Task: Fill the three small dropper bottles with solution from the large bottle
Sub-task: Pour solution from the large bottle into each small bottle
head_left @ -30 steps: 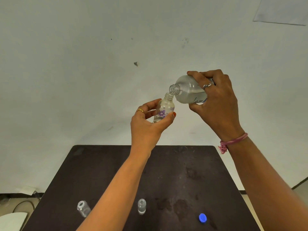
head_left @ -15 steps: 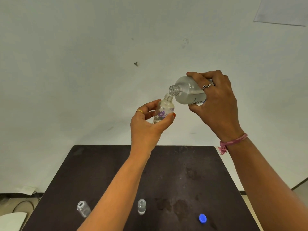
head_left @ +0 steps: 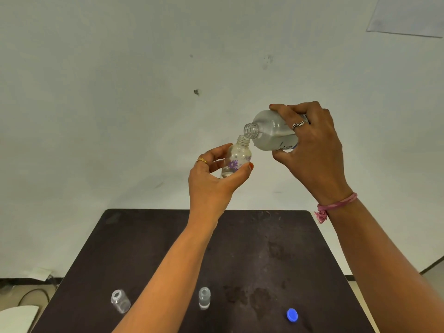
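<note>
Both hands work in the air above the far edge of the dark table [head_left: 276, 236], likely so the eye can follow the level through the clear plastic. The left hand [head_left: 211, 183] pinches a small flower-printed bottle [head_left: 236, 157] between curled fingers and thumb, holding it upright with its open neck up; a little liquid shows near its base. The right hand [head_left: 310, 150] wraps round the large bottle [head_left: 271, 133] and tips it past level, its open mouth just over and to the right of the small bottle's neck — close enough that a thin stream should not miss, though whether the rims touch cannot be told, and no stream is clearly visible.

On the table's near edge stand two more small bottles, both uncapped: the left bottle [head_left: 120, 300] looks empty, while the middle bottle [head_left: 204, 298] holds some liquid. A blue cap [head_left: 292, 315] lies near the same edge to their right — probably the large bottle's, set aside for pouring.

Judging from this, filling is midway; a steady, shallow tilt matters most, since the narrow neck invites spills.
</note>
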### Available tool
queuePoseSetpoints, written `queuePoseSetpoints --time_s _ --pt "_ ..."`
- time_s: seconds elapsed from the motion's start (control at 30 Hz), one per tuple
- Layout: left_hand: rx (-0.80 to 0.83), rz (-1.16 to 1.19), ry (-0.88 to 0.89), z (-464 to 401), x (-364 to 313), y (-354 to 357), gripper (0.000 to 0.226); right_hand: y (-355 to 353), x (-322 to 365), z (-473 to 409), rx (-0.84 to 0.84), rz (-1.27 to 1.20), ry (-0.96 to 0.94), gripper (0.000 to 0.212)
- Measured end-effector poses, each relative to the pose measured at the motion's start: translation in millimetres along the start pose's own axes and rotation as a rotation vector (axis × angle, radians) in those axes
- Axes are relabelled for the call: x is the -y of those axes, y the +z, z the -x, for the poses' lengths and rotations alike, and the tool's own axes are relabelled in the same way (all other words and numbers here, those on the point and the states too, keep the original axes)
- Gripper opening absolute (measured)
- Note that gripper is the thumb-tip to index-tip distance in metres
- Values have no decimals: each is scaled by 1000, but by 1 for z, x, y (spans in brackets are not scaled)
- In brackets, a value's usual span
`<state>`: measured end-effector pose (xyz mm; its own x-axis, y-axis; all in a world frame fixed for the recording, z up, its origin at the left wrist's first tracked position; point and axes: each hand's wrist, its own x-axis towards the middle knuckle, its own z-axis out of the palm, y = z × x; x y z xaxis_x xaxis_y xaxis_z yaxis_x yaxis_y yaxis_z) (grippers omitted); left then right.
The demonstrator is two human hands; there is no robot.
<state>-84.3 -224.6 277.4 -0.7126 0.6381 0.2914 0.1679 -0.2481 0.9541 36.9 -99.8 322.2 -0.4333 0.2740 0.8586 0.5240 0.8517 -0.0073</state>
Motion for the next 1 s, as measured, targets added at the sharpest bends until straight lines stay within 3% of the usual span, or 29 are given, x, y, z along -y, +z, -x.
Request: queuePoseSetpoints --time_s 1.0 --pt "8 -4 1 0 0 1 46 0 0 0 1 7 4 71"
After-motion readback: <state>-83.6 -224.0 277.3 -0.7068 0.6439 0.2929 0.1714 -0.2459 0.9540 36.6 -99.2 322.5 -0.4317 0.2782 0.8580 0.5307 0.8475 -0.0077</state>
